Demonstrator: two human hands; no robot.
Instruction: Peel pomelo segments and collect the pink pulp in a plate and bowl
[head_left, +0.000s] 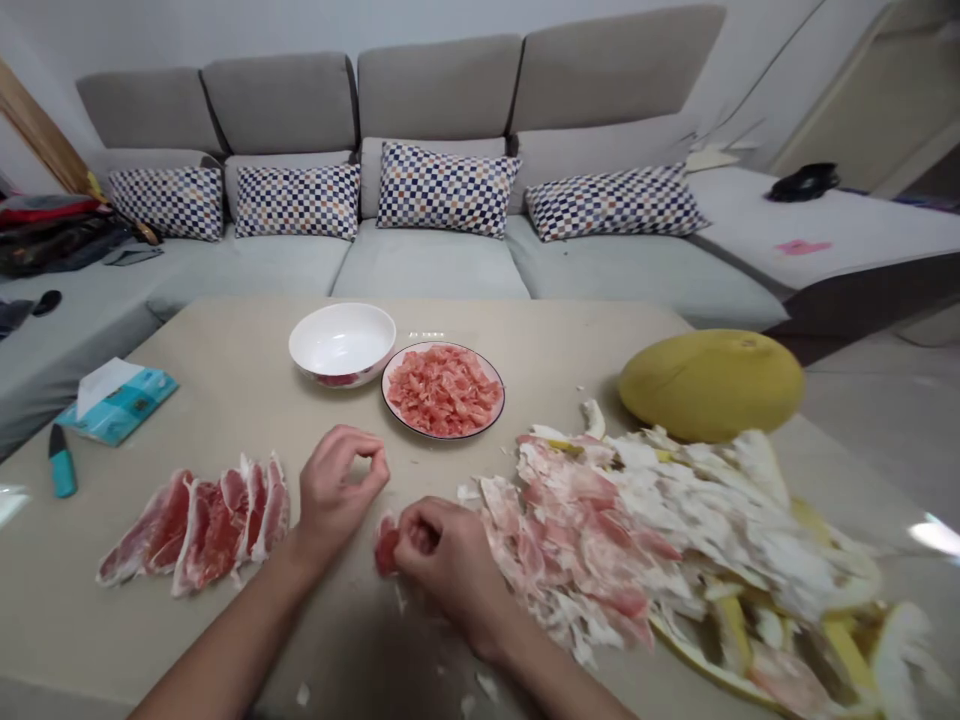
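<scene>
Lying left of the plate (397, 362), nearer me, are skinned-white-and-red fruit segments (214, 530); next comes my left hand (335, 487), closed in a pinch, then, before the plate, a small red piece (385, 550) gripped by my right hand (450, 560). Right of the plate spread peel scraps (592, 540) and a yellow fruit (709, 385).

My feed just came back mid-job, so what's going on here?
A person's right hand is at a small red fruit piece, its grip unclear; the left hand is curled close by. A row of segments lies at left, a plate of loose red flesh sits ahead, and a heap of peel and membrane spreads at right, with a whole yellow fruit beyond it.
</scene>
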